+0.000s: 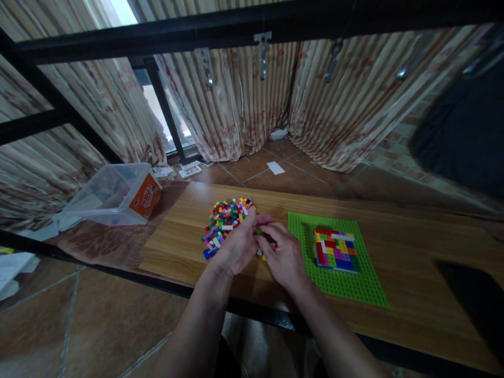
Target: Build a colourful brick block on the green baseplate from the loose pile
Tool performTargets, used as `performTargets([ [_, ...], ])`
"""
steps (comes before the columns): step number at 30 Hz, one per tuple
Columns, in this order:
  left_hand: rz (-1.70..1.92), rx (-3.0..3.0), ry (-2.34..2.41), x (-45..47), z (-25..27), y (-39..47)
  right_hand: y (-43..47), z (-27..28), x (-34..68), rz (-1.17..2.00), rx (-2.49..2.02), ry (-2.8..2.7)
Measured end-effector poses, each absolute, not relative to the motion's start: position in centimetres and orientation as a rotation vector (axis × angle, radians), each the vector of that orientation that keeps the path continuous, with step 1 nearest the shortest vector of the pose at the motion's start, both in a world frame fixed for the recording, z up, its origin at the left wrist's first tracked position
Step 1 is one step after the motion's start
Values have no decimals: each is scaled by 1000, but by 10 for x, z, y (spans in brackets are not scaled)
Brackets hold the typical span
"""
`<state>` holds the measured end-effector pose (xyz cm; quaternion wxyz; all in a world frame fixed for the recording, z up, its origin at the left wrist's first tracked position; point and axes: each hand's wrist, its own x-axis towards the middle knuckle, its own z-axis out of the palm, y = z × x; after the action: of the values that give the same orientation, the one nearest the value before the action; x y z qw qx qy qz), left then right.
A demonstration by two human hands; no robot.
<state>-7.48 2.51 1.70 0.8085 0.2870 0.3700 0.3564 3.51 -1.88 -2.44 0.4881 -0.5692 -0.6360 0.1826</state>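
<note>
Over wooden tabletop (169, 241), left hand (241, 245) and right hand (285, 253) meet, finger grip unclear; a long white brick (227, 228) lies left-to-right.

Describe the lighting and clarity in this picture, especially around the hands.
Head view: dim overall, with the window washed out; head view: a shadow darkens the green baseplate left of the block build; head view: detail between the fingers is too small and murky to make out.
</note>
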Motion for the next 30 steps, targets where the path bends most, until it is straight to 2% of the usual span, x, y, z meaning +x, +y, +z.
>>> performTargets([
  [12, 891, 851, 852, -73, 2, 24, -9, -27, 38, 907, -1213, -753],
  [21, 859, 1591, 1009, -72, -5, 22, -10, -20, 45, 903, -1290, -816],
  [30, 818, 1456, 863, -68, -10, 21, -14, -27, 52, 1094, -1149, -717],
])
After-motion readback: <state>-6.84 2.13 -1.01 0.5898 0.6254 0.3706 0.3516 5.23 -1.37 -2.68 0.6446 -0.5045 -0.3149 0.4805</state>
